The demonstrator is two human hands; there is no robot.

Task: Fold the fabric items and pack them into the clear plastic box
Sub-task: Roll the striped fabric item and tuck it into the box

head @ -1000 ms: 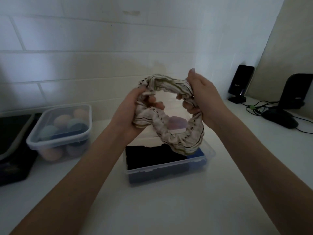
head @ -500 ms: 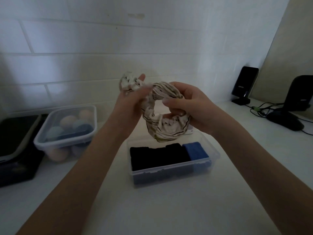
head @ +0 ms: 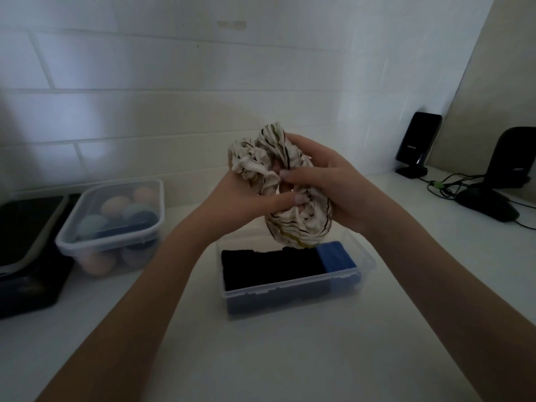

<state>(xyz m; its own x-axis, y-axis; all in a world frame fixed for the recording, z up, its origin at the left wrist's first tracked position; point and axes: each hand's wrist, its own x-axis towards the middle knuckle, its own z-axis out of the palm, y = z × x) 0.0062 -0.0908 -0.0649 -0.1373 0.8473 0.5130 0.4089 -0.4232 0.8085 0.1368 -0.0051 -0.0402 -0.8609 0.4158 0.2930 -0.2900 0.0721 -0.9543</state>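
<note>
My left hand (head: 232,198) and right hand (head: 333,184) both grip the striped cream fabric (head: 278,181), fingers (head: 293,200) closed into its bunched folds. The fabric is held above the clear plastic box (head: 293,291), which sits on the white desk (head: 261,358). Inside the box, black folded fabric (head: 269,265) lies touching a blue folded item (head: 336,256) at its right end.
</note>
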